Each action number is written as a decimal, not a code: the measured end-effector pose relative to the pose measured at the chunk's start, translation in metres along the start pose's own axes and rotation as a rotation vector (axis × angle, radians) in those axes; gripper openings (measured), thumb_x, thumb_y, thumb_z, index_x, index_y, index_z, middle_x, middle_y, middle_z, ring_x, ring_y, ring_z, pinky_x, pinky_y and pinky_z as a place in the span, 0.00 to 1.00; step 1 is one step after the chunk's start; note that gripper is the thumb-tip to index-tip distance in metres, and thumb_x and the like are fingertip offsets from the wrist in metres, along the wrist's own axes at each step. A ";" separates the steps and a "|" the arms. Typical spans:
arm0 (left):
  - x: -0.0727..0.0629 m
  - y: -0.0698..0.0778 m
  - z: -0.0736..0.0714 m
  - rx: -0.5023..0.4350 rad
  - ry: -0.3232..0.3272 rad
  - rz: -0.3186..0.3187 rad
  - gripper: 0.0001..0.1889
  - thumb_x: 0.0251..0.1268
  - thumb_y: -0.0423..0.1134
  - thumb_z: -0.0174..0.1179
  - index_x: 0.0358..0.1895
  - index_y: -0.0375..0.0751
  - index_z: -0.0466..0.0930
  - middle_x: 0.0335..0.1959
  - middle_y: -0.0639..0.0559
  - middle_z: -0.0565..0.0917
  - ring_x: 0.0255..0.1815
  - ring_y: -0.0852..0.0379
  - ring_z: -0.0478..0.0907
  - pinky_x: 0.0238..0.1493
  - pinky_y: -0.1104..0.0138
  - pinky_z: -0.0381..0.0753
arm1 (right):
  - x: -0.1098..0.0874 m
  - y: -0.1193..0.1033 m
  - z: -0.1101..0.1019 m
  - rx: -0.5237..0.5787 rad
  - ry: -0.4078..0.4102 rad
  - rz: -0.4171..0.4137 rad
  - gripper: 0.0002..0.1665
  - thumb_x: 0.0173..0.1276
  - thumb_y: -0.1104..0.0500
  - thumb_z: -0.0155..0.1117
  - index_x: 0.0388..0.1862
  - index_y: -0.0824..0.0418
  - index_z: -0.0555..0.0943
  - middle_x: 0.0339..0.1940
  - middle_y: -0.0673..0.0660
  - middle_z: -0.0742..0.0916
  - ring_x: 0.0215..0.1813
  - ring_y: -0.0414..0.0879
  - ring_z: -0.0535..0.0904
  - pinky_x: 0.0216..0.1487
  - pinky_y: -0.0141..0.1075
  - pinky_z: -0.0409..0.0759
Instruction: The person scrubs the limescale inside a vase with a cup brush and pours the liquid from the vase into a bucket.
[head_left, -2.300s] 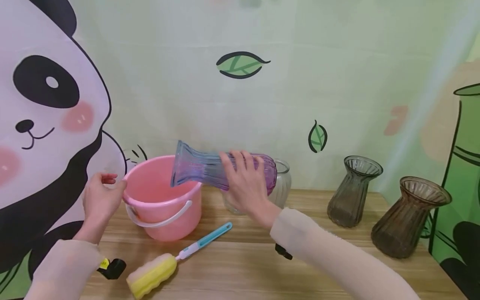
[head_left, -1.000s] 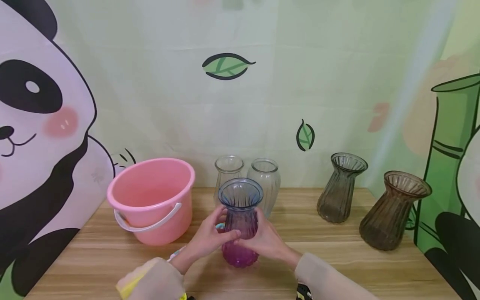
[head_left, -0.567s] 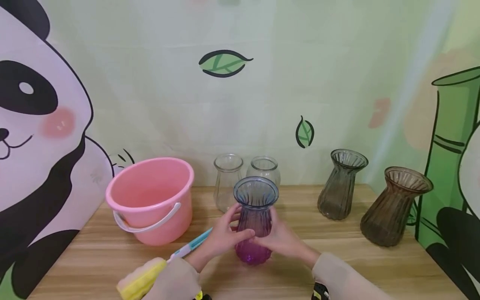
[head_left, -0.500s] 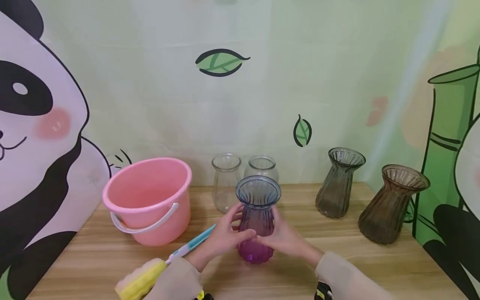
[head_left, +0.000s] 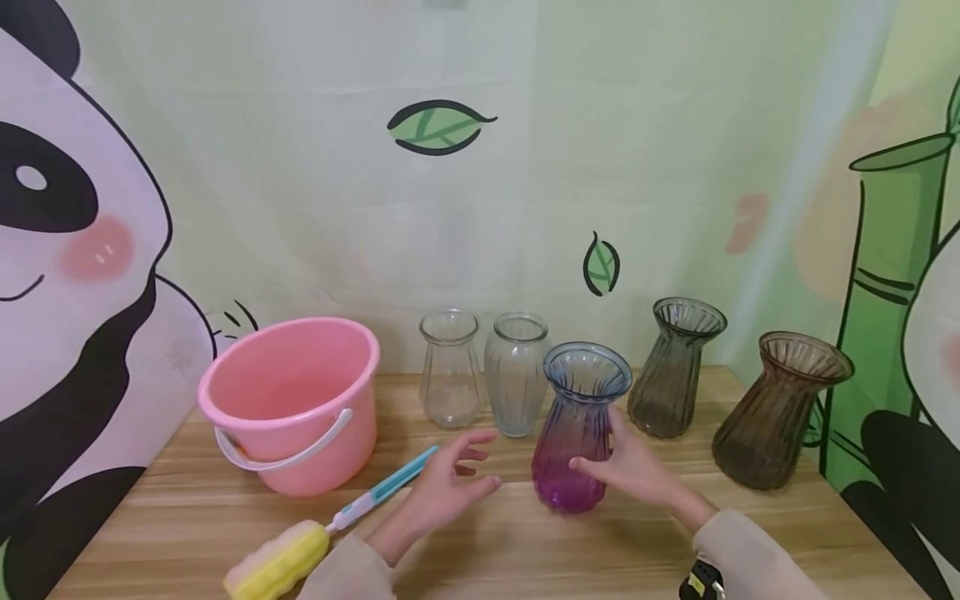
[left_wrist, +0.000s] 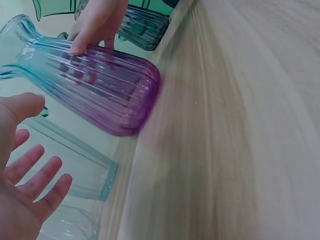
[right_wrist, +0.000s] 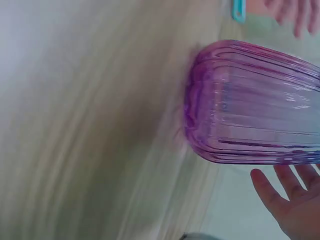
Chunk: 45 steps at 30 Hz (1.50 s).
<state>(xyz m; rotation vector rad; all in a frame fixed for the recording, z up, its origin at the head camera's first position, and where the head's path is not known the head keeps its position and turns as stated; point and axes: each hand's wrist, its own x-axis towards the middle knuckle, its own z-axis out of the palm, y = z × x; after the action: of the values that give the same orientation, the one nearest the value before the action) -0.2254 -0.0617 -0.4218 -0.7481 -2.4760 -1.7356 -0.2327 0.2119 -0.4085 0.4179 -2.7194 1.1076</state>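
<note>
In the head view my right hand (head_left: 637,462) holds a ribbed glass vase (head_left: 573,446) by its side, thumb across the front and fingers behind. Its colour runs from blue at the flared rim to purple at the base, which is right at the tabletop. My left hand (head_left: 450,479) is apart from the vase, to its left, with loosely bent fingers and nothing in them. The left wrist view has the purple vase (left_wrist: 110,85) with the right hand (left_wrist: 100,25) on its far side. In the right wrist view the purple base (right_wrist: 240,105) fills the middle.
A pink bucket (head_left: 356,442) with a white handle stands at the left. Before it lies a yellow sponge brush (head_left: 281,562). Two clear glass vases (head_left: 450,375) stand behind; a grey vase (head_left: 667,383) and a brown vase (head_left: 768,425) stand at the right.
The vase, first tipped over the bucket in the right hand, was turned upright and held by both hands. It has since moved right in the right hand, and the left hand has let go.
</note>
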 end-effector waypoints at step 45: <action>-0.032 0.018 -0.014 -0.019 0.018 -0.056 0.18 0.52 0.28 0.62 0.49 0.35 0.74 0.46 0.42 0.79 0.43 0.44 0.77 0.42 0.58 0.78 | 0.095 0.041 -0.014 -0.123 0.123 0.126 0.51 0.62 0.50 0.60 0.72 0.68 0.43 0.67 0.74 0.62 0.65 0.69 0.62 0.61 0.61 0.62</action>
<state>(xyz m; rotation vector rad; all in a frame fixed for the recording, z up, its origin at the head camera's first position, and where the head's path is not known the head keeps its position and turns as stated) -0.1935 -0.0813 -0.4095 -0.6669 -2.4956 -1.7788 -0.3350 0.2309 -0.4003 0.1567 -2.7166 0.9537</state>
